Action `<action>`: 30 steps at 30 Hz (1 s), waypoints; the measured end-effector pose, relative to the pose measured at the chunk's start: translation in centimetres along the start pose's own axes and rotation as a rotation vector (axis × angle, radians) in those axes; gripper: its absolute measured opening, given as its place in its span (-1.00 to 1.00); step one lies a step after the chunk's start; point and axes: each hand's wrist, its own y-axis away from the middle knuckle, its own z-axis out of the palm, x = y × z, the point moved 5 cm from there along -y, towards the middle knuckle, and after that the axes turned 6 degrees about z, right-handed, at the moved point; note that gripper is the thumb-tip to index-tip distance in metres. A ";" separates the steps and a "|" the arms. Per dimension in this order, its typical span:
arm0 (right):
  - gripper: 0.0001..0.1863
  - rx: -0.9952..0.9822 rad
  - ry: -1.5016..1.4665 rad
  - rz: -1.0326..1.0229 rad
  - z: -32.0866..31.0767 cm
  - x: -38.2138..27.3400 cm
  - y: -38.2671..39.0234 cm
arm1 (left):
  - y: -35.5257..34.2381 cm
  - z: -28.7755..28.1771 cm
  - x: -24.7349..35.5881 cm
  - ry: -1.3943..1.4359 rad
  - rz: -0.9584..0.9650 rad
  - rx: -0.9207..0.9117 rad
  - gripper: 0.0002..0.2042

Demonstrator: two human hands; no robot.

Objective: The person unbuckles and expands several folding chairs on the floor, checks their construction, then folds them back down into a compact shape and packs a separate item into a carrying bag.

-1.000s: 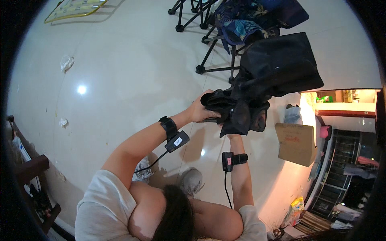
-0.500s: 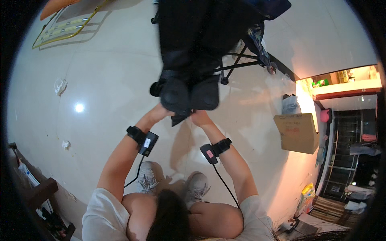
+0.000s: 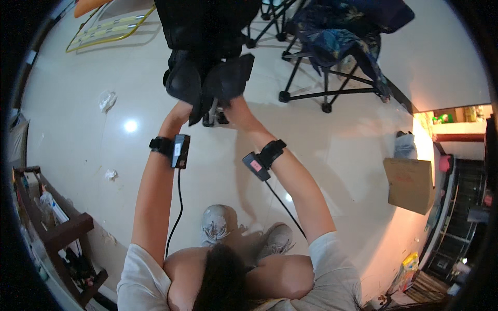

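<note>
A large black fabric thing (image 3: pixel 205 26) fills the top middle, its upper part cut off by the frame's edge. Two rounded dark pads or flaps hang at its near end, with a grey bar and small black feet showing below them. I cannot make out its exact kind. My left hand (image 3: pixel 181 110) grips it from underneath on the left, its fingers hidden behind the black flap. On the right, my right hand (image 3: pixel 236 106) is closed at its lower edge, fingertips also covered. Each wrist wears a black strap with a small box and cable.
A dark patterned camping chair (image 3: pixel 332 41) with black legs stands at the upper right. Near the right wall is a cardboard box (image 3: pixel 410 184). A yellow-framed folding chair (image 3: pixel 111 28) lies at the upper left. Crumpled tissue (image 3: pixel 107 101) rests on the tiles; a brown wooden rack (image 3: pixel 65 230) stands at left.
My hands and the black thing have moved away from me and to the left in the view. More of the camping chair at the right has come into sight.
</note>
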 end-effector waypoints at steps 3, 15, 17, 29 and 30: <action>-0.28 0.028 -0.057 0.083 0.6 1.0 -1.0 | -0.2 -0.6 0.4 -0.016 0.008 0.003 -0.61; -0.35 0.059 0.138 0.134 -0.2 2.5 -1.1 | 1.0 0.5 0.7 -0.098 0.009 0.013 -0.78; -0.33 0.026 0.177 0.237 0.1 2.6 -0.5 | 1.9 0.7 0.9 -0.120 0.005 0.015 -0.80; -0.70 0.153 0.268 0.443 -8.2 1.3 7.6 | 10.2 -1.2 -6.7 -0.572 -0.752 0.069 -0.81; -0.71 0.218 0.302 0.530 -9.7 1.5 8.8 | 11.0 0.3 -7.3 -0.569 -0.756 -0.209 -0.77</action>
